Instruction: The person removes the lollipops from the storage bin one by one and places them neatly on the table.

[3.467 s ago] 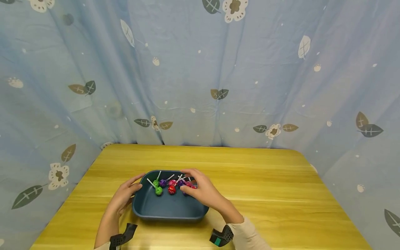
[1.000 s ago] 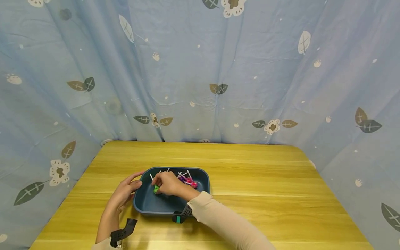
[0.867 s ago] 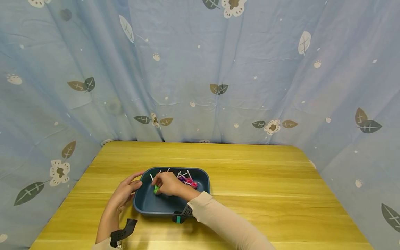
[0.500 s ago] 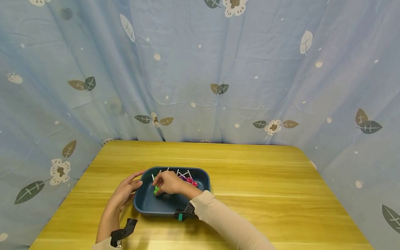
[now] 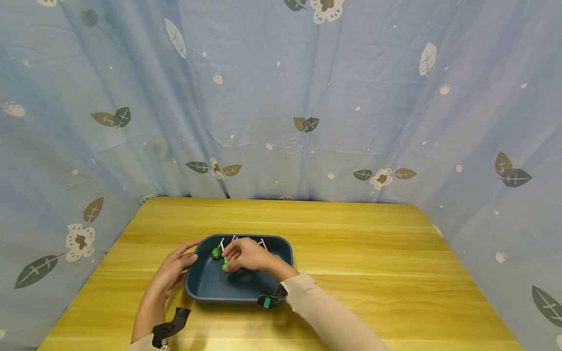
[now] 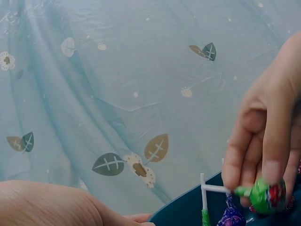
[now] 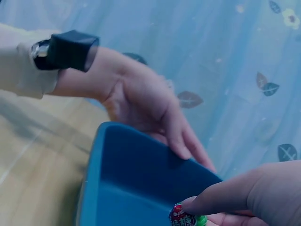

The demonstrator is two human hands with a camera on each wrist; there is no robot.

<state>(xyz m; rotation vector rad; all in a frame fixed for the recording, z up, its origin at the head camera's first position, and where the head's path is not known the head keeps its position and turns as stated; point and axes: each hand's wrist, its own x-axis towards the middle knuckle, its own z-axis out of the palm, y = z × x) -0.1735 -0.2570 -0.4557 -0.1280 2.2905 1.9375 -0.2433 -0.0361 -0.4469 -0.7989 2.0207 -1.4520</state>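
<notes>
Pinching a round green-wrapped lollipop [image 6: 267, 197], my right fingers [image 5: 231, 246] should clear neighbouring white sticks [image 6: 203, 188]; relaxed left fingers [image 5: 186, 248] brace the blue plastic tray [image 5: 219, 299] at its left edge.

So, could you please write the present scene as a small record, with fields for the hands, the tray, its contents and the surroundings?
Left: left hand, resting at the tray's left rim
Right: right hand, pinching a green lollipop
Container: dark blue tray, on the table
Contents: another green lollipop, a purple lollipop, more partly hidden
Count: cannot be told; the right hand blocks the view
Surface: yellow wood-grain table
Background: blue curtain with leaves and flowers
</notes>
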